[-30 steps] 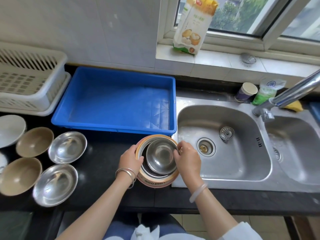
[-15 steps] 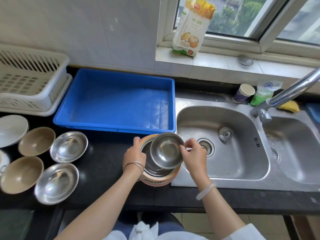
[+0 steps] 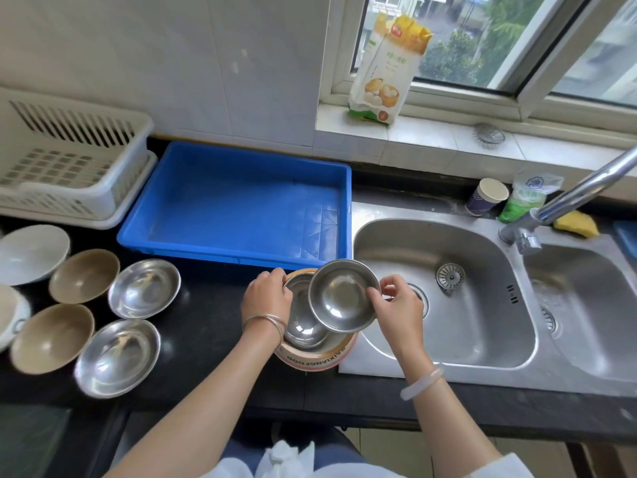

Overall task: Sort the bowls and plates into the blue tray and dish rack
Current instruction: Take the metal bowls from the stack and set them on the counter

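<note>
right hand [image 3: 396, 305] pinches the top steel bowl [image 3: 343, 296] by its rim while left hand [image 3: 267, 298] grips the bowl stack [image 3: 306, 326].

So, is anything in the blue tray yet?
No, the blue tray shows only its bare floor; the bowls sit outside it.

Bowls [image 3: 144, 288] on black counter [image 3: 206, 326]

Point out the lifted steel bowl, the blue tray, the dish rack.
lifted steel bowl [image 3: 341, 298]: head view, inner bottom.
blue tray [image 3: 238, 258]: head view, near wall.
dish rack [image 3: 138, 127]: head view, upper right rim.
</note>
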### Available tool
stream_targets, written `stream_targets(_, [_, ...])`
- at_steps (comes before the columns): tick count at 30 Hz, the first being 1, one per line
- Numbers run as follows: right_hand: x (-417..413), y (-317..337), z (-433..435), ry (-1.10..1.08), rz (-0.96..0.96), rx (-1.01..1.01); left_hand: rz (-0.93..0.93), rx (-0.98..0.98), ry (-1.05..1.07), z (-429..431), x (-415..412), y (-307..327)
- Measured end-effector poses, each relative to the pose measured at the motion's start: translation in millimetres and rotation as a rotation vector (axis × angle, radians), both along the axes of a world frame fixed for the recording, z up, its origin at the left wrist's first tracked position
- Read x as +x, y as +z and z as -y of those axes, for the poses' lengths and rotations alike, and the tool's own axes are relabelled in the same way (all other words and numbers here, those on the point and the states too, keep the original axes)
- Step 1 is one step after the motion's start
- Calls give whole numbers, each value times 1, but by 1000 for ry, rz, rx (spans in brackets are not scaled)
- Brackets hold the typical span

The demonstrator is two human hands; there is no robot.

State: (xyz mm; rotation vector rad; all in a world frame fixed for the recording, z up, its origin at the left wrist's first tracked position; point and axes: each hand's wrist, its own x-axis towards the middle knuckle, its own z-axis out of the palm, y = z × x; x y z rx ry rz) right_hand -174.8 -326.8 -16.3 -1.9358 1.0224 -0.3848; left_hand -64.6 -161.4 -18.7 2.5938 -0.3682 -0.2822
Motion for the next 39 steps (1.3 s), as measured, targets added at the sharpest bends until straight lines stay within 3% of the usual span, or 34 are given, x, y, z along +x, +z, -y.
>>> stream_targets(13, [65, 26, -30, 199, 87, 167, -75, -237, 276, -89, 18, 17])
stream_targets(19, [119, 13, -77, 380, -42, 163, -143, -231, 435, -143, 7, -1])
stream_targets(25, [158, -6, -121, 608, -236, -47, -220, -237, 524, -165, -5, -25])
stream_targets(31, [171, -26, -133, 633, -394, -106, -243, -219, 537, -170, -3, -36])
stream_targets(39, [178, -46, -139, 642, -494, -40, -222, -115, 499, -169, 5, -44])
